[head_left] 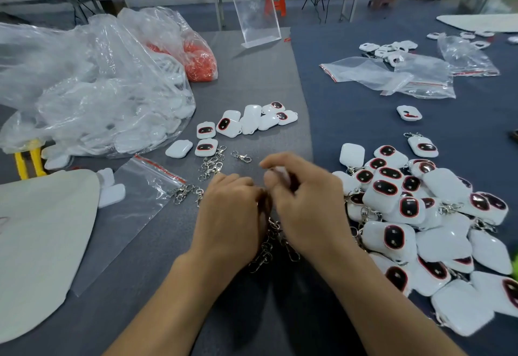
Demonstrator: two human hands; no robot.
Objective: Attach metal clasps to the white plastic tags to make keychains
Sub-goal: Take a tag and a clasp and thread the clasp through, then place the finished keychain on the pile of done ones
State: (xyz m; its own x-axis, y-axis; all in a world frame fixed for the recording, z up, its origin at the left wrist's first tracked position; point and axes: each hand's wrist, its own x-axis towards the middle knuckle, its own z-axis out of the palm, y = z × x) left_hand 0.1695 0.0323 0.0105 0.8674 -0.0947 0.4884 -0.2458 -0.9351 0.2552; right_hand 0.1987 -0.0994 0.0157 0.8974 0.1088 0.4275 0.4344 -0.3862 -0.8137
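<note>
My left hand [229, 215] and my right hand [305, 204] meet at the middle of the grey table, fingers curled toward each other. My right hand grips a blurred white tag [281, 174] between thumb and fingers. My left hand pinches something small at the gap between the hands; it looks like a metal clasp, mostly hidden. Under both hands lies a heap of metal clasps [269, 246]. More loose clasps [210, 165] lie ahead on the left. Bare white tags [246, 123] sit beyond them. A pile of finished keychains [420, 215] fills the right side.
A big clear bag of white tags [92, 97] and a bag of red parts [199, 61] sit at left. An empty zip bag [134, 201] and a beige sheet [42, 243] lie near left. Clear bags [398, 78] and an acrylic stand [256, 10] sit farther back.
</note>
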